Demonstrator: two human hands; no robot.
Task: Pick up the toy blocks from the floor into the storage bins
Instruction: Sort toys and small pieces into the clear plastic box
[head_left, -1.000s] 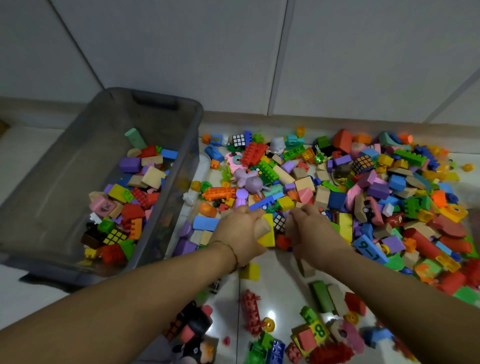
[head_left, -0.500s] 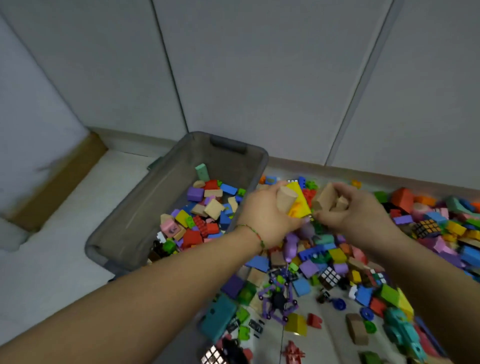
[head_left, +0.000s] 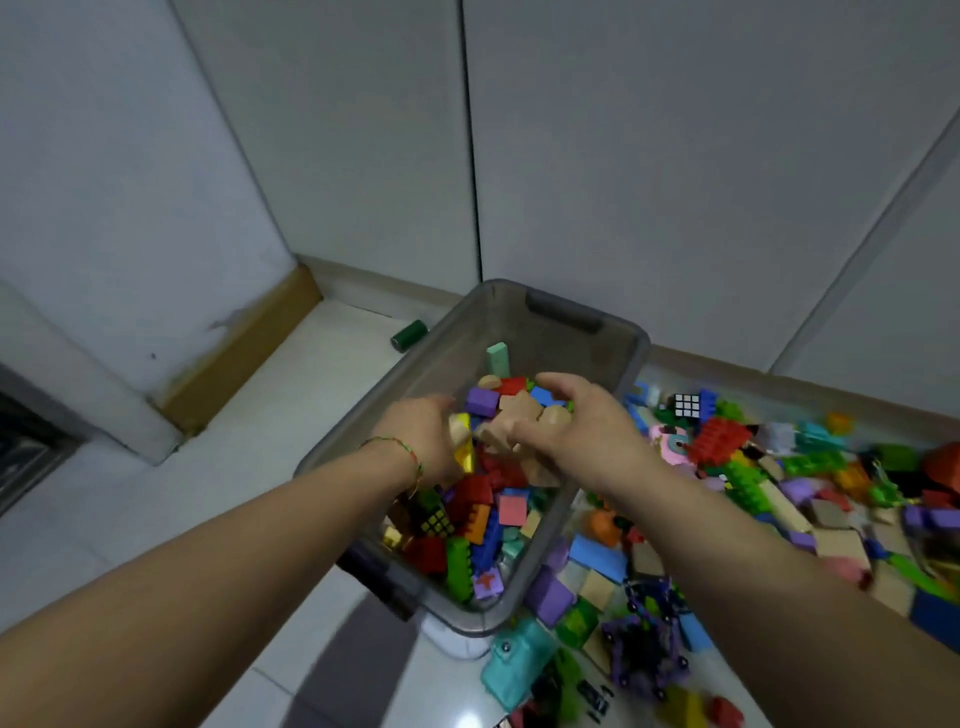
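Note:
A grey translucent storage bin (head_left: 363, 415) stands on the floor by the wall, partly filled with coloured toy blocks (head_left: 483, 525). Both my hands hover over its middle. My left hand (head_left: 421, 436) grips a yellow block (head_left: 464, 453) and a pale wooden piece. My right hand (head_left: 587, 426) curls over several tan wooden blocks (head_left: 519, 415) and holds them just above the blocks in the bin. A large pile of loose blocks (head_left: 779, 483) lies on the floor right of the bin.
A dark green cylinder (head_left: 409, 335) lies on the floor left of the bin's far end. A teal toy (head_left: 514, 670) and a purple wheeled toy (head_left: 647, 644) sit near the bin's front corner. A puzzle cube (head_left: 687, 405) rests by the wall.
Both hands lifted blocks off the floor pile and carried them left, from beside the bin to over its middle. The view swung left and up with them.

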